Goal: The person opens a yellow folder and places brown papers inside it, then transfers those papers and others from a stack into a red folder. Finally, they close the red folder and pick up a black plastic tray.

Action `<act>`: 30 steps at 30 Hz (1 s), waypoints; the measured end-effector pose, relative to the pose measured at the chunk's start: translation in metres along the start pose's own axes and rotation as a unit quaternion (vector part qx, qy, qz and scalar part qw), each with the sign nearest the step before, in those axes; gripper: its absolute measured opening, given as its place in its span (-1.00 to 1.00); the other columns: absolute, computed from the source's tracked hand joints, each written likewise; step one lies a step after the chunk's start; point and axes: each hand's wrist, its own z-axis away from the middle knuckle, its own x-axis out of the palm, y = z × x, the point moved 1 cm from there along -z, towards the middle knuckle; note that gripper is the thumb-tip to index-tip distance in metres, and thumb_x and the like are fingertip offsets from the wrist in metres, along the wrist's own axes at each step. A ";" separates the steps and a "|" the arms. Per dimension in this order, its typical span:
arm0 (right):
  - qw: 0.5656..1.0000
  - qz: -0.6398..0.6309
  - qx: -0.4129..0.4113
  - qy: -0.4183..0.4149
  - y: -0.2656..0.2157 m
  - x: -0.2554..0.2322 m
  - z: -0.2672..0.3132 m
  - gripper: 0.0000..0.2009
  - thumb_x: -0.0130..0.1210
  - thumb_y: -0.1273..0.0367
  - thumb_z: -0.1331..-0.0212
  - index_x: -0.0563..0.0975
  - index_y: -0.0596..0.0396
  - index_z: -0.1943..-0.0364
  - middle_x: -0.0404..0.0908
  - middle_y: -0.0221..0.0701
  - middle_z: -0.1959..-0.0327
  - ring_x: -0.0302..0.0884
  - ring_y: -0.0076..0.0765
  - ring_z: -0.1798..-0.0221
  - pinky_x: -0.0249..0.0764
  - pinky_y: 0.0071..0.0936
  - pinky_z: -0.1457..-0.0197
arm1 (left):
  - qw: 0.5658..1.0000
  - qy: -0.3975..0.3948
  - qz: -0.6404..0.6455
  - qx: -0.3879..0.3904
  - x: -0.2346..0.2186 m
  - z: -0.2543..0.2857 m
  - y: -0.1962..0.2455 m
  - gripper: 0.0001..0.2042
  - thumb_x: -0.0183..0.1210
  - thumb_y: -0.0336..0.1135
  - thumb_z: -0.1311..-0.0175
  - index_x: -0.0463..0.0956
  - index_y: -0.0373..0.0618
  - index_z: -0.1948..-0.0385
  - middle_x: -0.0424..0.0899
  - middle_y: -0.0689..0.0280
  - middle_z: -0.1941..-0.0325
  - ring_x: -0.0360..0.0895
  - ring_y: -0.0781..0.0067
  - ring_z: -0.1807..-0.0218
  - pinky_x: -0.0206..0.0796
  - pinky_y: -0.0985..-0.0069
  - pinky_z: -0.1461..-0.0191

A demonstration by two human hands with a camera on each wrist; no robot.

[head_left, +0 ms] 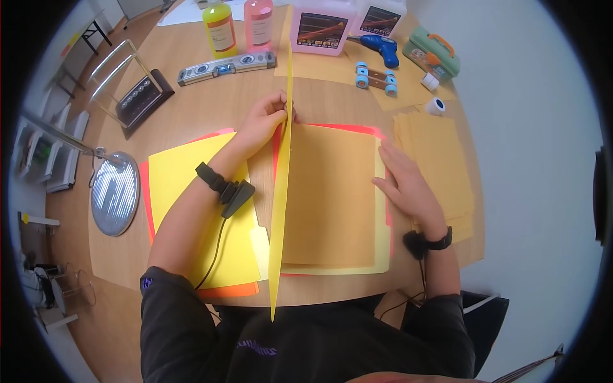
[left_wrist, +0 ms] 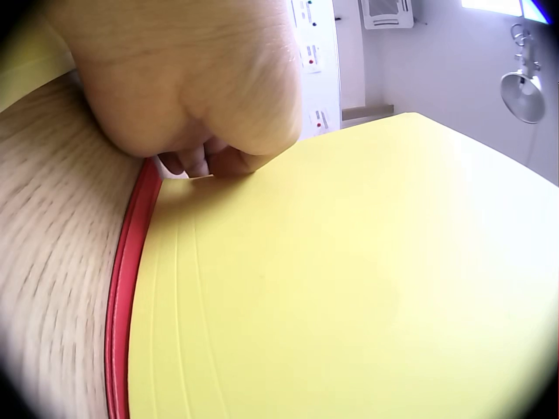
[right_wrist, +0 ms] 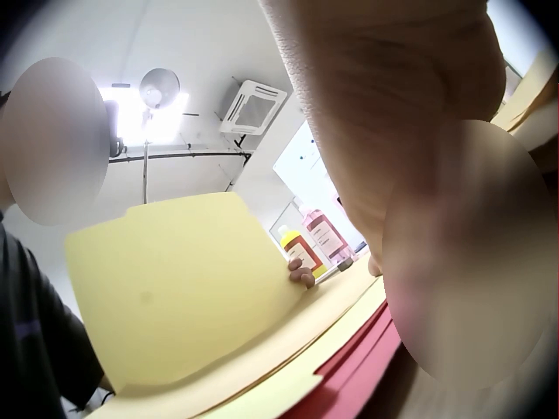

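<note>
A yellow file folder stands with its cover (head_left: 281, 210) raised nearly upright, edge-on in the head view. My left hand (head_left: 258, 124) pinches that cover near its far end; in the left wrist view the curled fingers overlap the edge of the yellow cover (left_wrist: 349, 271). To the right lies a flat tan sheet or envelope (head_left: 329, 198) on the pale yellow folder half, with red folders (head_left: 388, 217) beneath. My right hand (head_left: 412, 185) rests along the right edge of this pile, fingers extended. The right wrist view shows the raised cover (right_wrist: 175, 297) from its inner side.
Left of the cover lies another folder stack, yellow on top (head_left: 198, 210). Tan envelopes (head_left: 440, 172) lie at right. Behind stand a level (head_left: 227, 68), bottles (head_left: 220, 32), a jug (head_left: 321, 29), a blue drill (head_left: 381, 48), a toy car (head_left: 377, 79) and a Newton's cradle (head_left: 137, 96).
</note>
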 end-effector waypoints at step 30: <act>0.984 -0.118 -0.007 0.132 -0.008 0.007 -0.001 -0.81 0.26 0.45 -0.23 0.63 0.19 0.11 0.73 -0.25 0.14 0.67 -0.12 0.07 0.55 -0.29 -0.03 | 0.999 0.009 -0.024 -0.021 0.004 0.001 0.001 -0.89 -0.09 -0.54 -0.36 0.40 -0.13 0.20 0.56 0.32 0.22 0.59 0.42 0.05 0.45 0.43 -0.16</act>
